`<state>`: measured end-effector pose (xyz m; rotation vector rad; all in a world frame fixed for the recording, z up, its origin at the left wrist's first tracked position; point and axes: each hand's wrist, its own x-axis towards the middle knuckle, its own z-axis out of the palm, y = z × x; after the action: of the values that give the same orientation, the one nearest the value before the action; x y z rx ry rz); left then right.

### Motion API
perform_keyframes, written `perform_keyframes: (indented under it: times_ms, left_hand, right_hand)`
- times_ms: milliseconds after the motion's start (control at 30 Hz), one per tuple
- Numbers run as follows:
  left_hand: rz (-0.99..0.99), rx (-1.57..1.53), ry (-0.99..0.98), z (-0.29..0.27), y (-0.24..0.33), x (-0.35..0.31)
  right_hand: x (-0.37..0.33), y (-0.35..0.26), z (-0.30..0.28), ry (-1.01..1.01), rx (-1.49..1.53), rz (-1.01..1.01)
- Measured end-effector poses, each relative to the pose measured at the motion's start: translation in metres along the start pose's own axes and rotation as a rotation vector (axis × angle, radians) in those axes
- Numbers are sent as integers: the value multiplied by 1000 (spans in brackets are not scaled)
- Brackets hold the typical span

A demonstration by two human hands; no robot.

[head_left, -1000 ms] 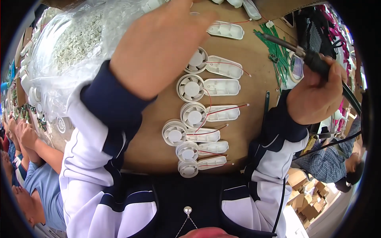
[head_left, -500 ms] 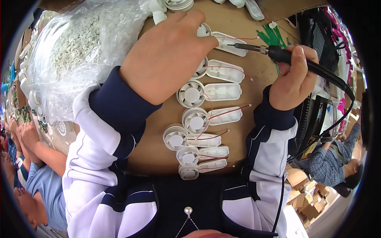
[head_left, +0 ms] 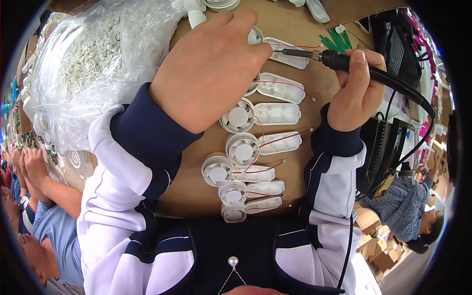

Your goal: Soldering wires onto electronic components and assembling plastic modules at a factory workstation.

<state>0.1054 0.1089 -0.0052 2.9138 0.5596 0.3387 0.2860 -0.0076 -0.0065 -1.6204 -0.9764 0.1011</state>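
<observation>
My left hand (head_left: 209, 69) lies over the farthest handheld fan in a row, its fingers curled round the white round head (head_left: 254, 36); the fingertips' undersides are hidden. From that fan an open white handle shell (head_left: 290, 56) sticks out to the right, with a thin red wire (head_left: 302, 46) along it. My right hand (head_left: 358, 91) grips a soldering iron (head_left: 337, 60) by its black handle. The iron's tip points left and sits close by my left fingertips. Nearer to me, several more white fans (head_left: 238, 117) with open handles and red wires lie in line.
A clear plastic bag (head_left: 105, 54) of small white parts stands at the left. Green wires (head_left: 337, 40) lie far right, near a black bag (head_left: 397, 49). The iron's black cable (head_left: 427, 130) loops down beside my right arm. Other people (head_left: 61, 231) are at both sides.
My right hand has moved left and slightly up, bringing the iron's tip to my left fingertips. My left hand has barely shifted. The person at the right has changed posture.
</observation>
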Motion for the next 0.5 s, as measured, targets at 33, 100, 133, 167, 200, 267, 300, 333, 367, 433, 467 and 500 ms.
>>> perform_keyframes:
  times_ms: [33,100,133,167,200,267,300,333,367,433,467,500]
  left_hand:
    - [0,-4,2,1,0,0]
    - [-1,-3,4,0,0,1]
    - [-1,-3,5,0,0,1]
    - [-1,-3,7,1,0,1]
    - [-1,-3,8,1,0,1]
    - [8,19,22,-1,3,2]
    - [15,41,38,-2,5,3]
    - [23,64,54,-4,7,4]
    - [30,87,70,-5,8,4]
    - [34,96,54,-8,9,6]
    - [38,106,38,-9,10,7]
    - [41,116,22,-10,10,8]
  right_hand:
    - [0,0,0,1,2,1]
    - [0,0,2,6,5,-8]
    - [0,0,3,12,7,-17]
    - [0,0,3,18,9,-25]
    - [0,0,3,24,11,-34]
    - [1,-1,2,10,11,-18]
    - [0,-2,0,-4,11,-5]
    - [0,-3,-1,-18,13,9]
    - [0,-4,-1,-32,14,21]
    - [1,-2,0,-23,-4,-1]
    - [1,-1,1,-14,-20,-24]
    - [2,0,1,-6,-37,-46]
